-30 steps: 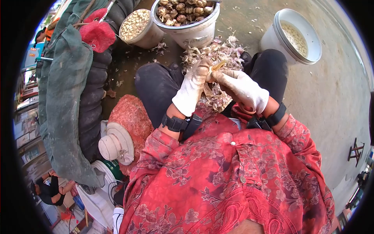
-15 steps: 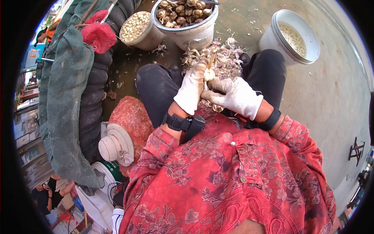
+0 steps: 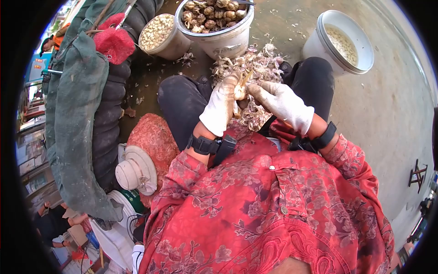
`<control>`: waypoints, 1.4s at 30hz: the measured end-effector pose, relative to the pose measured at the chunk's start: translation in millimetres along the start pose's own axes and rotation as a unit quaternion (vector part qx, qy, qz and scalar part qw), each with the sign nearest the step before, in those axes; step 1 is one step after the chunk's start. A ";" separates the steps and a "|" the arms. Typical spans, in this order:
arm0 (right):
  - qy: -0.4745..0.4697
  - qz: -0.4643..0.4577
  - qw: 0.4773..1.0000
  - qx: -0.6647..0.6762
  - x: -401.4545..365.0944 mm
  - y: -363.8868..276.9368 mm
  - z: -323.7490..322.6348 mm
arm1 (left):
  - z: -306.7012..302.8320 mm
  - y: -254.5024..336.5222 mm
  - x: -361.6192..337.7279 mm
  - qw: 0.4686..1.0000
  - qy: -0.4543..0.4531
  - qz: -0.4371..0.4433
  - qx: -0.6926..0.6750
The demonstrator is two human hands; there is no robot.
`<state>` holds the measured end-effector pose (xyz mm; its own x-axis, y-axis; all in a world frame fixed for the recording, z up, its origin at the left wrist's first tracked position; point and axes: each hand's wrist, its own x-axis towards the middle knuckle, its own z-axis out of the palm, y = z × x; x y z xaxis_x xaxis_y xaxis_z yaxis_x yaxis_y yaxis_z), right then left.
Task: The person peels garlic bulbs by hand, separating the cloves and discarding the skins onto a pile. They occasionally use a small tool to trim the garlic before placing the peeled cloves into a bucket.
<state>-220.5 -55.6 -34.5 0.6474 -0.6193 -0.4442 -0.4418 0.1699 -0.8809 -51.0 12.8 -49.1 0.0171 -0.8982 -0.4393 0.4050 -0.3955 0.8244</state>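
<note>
Garlic bulb (image 3: 240,93) gripped by the left hand (image 3: 223,99) above the skin heap (image 3: 261,63), toward its left edge
The right hand (image 3: 288,104), fingers curled, has been raised to the bulb's side, so it is met by both hands — whether skin is pinched cannot be told.

A gap over the floor (image 3: 284,25) between bulb bucket (image 3: 224,44) and rightmost bucket (image 3: 315,49), peel heap (image 3: 262,61) in front
</note>
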 end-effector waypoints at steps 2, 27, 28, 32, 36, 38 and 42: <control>0.006 -0.020 0.999 -0.029 -5.0 -5.7 -3.2 | 1.7 -0.8 0.3 0.998 0.016 0.037 0.053; -0.038 -0.108 0.977 -0.179 -6.6 -11.1 4.5 | -0.6 -21.1 14.3 0.985 0.049 -0.075 -0.146; -0.030 -0.122 0.974 -0.187 -9.8 -12.2 6.9 | 0.7 -21.6 16.1 0.979 0.074 -0.077 -0.171; -0.053 -0.123 0.957 -0.259 -13.7 -12.1 6.7 | -3.6 -15.4 12.5 0.980 0.038 -0.064 -0.185; -0.063 -0.103 0.943 -0.309 -10.3 -8.4 2.0 | -4.8 -14.3 14.8 0.980 0.064 -0.026 -0.187; -0.057 -0.106 0.960 -0.251 -6.1 2.7 -3.0 | -1.4 -11.1 12.5 0.977 0.065 -0.038 -0.201; -0.019 -0.083 0.996 -0.040 1.8 11.9 0.8 | -6.5 -6.6 11.1 0.978 0.058 -0.028 -0.196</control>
<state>-224.1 -54.0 -45.9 0.7386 -0.6033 -0.3006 -0.3737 0.0047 -0.9275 -47.5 6.7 -61.7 0.0787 -0.8408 -0.5356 0.7277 -0.3187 0.6073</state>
